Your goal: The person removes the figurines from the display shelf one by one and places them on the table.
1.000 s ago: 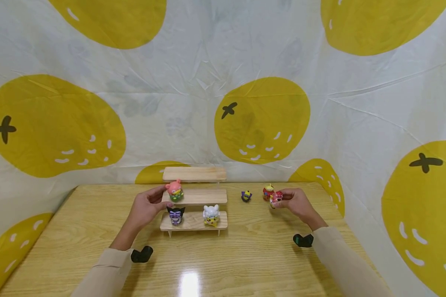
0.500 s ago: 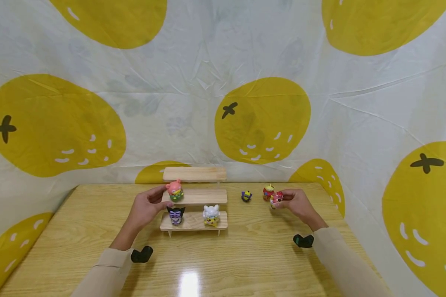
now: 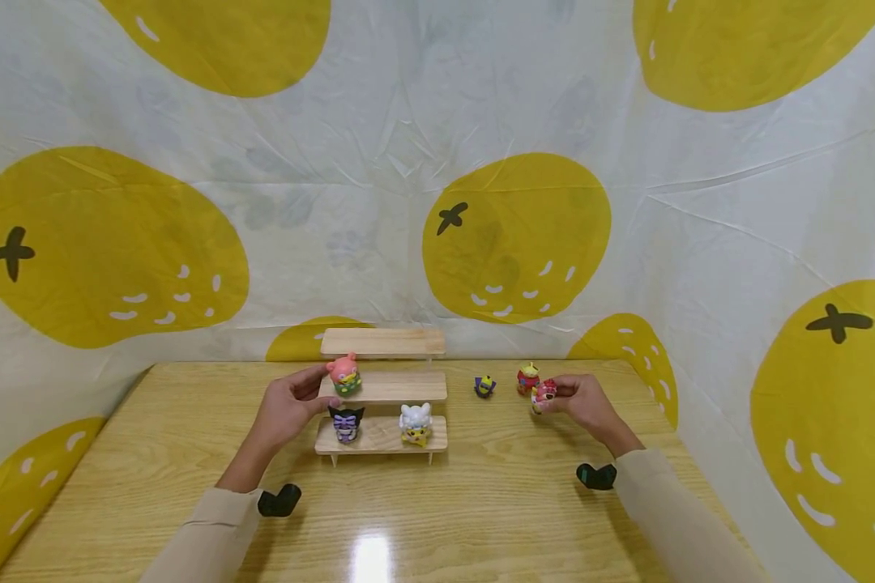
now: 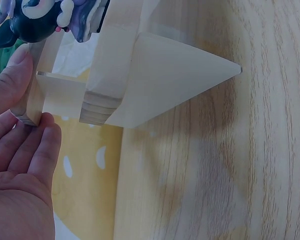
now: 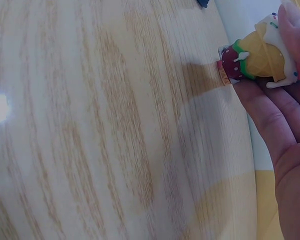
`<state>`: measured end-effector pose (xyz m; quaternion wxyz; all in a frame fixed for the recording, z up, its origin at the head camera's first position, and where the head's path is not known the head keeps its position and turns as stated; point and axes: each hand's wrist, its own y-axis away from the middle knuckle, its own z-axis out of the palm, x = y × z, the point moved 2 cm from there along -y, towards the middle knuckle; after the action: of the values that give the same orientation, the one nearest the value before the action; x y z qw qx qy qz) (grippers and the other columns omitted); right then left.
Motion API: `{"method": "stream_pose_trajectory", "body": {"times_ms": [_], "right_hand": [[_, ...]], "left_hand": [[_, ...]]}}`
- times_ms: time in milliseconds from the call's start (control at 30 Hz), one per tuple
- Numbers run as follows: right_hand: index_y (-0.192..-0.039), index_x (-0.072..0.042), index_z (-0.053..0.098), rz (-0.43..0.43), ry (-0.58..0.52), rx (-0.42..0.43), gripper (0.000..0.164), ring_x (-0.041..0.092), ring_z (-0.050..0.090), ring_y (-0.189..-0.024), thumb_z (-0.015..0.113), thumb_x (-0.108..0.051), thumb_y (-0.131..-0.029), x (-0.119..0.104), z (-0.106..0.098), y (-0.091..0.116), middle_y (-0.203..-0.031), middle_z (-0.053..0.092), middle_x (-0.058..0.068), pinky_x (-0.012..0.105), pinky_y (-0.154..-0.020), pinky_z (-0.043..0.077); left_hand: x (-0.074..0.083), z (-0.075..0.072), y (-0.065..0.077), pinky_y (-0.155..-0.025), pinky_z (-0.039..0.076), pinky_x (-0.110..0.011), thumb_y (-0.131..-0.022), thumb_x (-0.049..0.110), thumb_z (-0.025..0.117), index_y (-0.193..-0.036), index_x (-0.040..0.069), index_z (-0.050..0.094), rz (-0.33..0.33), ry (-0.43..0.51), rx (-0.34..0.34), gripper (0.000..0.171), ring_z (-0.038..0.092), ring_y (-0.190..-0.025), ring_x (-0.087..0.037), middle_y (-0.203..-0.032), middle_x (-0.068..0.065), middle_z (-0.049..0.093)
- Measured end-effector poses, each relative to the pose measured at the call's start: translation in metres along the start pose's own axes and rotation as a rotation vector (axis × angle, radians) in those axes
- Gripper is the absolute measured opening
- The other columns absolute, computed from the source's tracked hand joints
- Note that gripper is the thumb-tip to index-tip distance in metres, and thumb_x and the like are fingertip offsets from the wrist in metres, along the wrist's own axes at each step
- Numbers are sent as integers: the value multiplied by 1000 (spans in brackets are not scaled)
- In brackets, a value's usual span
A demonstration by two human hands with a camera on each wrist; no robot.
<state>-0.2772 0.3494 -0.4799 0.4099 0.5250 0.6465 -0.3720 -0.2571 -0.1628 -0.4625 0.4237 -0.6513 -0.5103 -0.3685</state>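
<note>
A three-tier wooden display stand (image 3: pixel 394 387) stands at the table's back. My left hand (image 3: pixel 283 409) grips the left end of its middle board; the left wrist view has the thumb on top and fingers beneath. Beside the thumb, a pink figurine (image 3: pixel 343 372) with a green base sits on that board. The bottom board carries a black-and-purple figurine (image 3: pixel 346 424) and a white-and-yellow figurine (image 3: pixel 415 423). At the right, my right hand (image 3: pixel 587 407) pinches a pink-red figurine (image 3: pixel 543 396); the right wrist view shows its waffle-patterned back (image 5: pixel 268 56). Part of it is hidden by fingers.
A red figurine with a yellow top (image 3: pixel 528 375) stands just behind the held one. Left of it, a small purple-and-yellow figurine (image 3: pixel 484 386) is on the wooden table (image 3: pixel 481 518). A fruit-patterned cloth (image 3: pixel 379 243) hangs behind and at the sides.
Hardly anything differs. The right hand and its pink-red figurine have shifted very slightly toward me from the red figurine behind. The left hand keeps its grip on the stand.
</note>
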Motion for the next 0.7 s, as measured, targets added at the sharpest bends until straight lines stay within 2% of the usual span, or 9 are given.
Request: {"method": "stream_pose_trajectory", "body": {"times_ms": [200, 700], "right_hand": [[-116, 17, 71, -8, -5, -3, 36, 3, 74, -83, 82, 0, -86, 0, 0, 0, -103, 78, 25, 24, -76, 64], [-117, 15, 71, 16, 17, -3, 38, 3, 74, -84, 83, -2, -86, 2, 0, -1, -104, 79, 23, 23, -78, 64]], "left_hand": [[2, -1, 0, -111, 49, -42, -91, 12, 82, -149, 0, 56, 6, 15, 0, 64, 52, -144, -37, -152, -22, 56], [-1, 0, -1, -110, 51, -40, -90, 15, 83, -149, 0, 56, 6, 5, 1, 66, 52, -143, -36, -151, -20, 58]]}}
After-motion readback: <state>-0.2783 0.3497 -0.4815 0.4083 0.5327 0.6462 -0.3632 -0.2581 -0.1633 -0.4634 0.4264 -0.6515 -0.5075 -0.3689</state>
